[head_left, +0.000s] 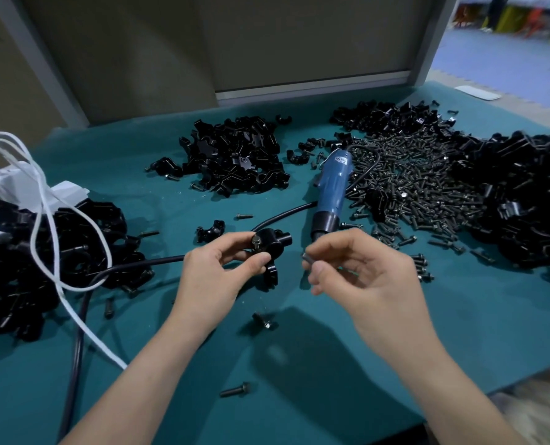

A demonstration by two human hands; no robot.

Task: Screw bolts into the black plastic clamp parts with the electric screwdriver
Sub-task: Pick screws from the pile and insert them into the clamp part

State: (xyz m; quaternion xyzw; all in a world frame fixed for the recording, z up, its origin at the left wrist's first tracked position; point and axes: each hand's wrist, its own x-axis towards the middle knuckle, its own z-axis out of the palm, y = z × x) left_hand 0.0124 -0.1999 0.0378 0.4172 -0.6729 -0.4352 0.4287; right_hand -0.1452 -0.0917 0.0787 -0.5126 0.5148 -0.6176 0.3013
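Above teal felt, left hand (214, 277) pinching glossy black clamp (268, 252), metal bolt (256, 243) seated

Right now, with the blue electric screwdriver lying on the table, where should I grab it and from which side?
Judging by its pose, grip the blue body of the electric screwdriver around its middle, coming from above and from the left. It lies flat with its black nose pointing toward the right hand, its cord leaves from the far end, and the bolt pile crowds its right side. The left side is open green mat.
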